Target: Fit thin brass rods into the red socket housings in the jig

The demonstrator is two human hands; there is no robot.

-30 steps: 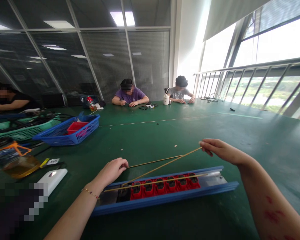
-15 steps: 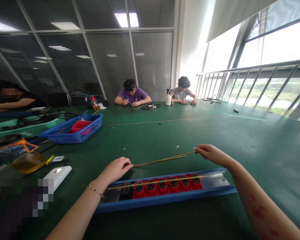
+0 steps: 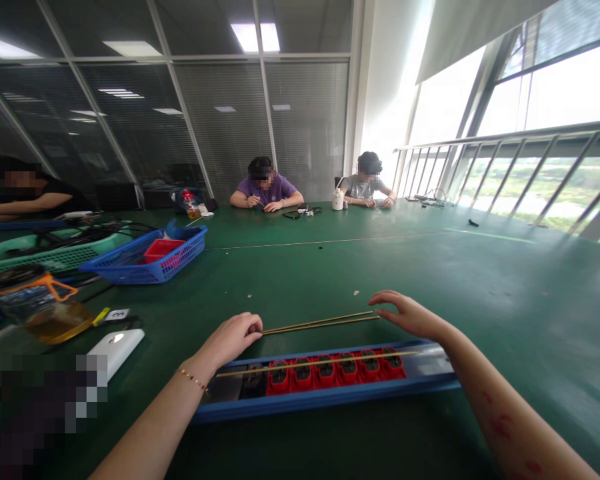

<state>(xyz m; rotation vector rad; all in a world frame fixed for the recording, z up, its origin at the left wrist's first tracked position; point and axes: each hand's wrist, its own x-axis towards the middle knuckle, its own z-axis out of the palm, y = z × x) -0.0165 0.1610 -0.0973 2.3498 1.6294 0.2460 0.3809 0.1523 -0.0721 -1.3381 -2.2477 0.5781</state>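
Two thin yellowish sticks (image 3: pixel 325 323) lie side by side on the green table, behind the blue-edged tray. Closed round their left ends is my left hand (image 3: pixel 240 337), a beaded bracelet on its wrist. My right hand (image 3: pixel 405 313) is open at their right ends, thumb and fingers apart, holding nothing. The long metal tray (image 3: pixel 330 395) has blue sides and holds a row of several red holders (image 3: pixel 325 375) with dark round parts in them. Another thin stick (image 3: pixel 305 365) lies lengthwise over the row.
Left are a blue basket (image 3: pixel 145 270) with a red box, a green basket (image 3: pixel 75 260) with cables, a jar of amber liquid (image 3: pixel 57 323) and a white device (image 3: pixel 120 350). Several people sit across the table (image 3: pixel 280 273); a white bottle (image 3: pixel 337 199) stands there.
My right hand has let go of a stick and moved a little left, its fingers now apart. The right end of that stick has come down and left. My left hand has barely moved.
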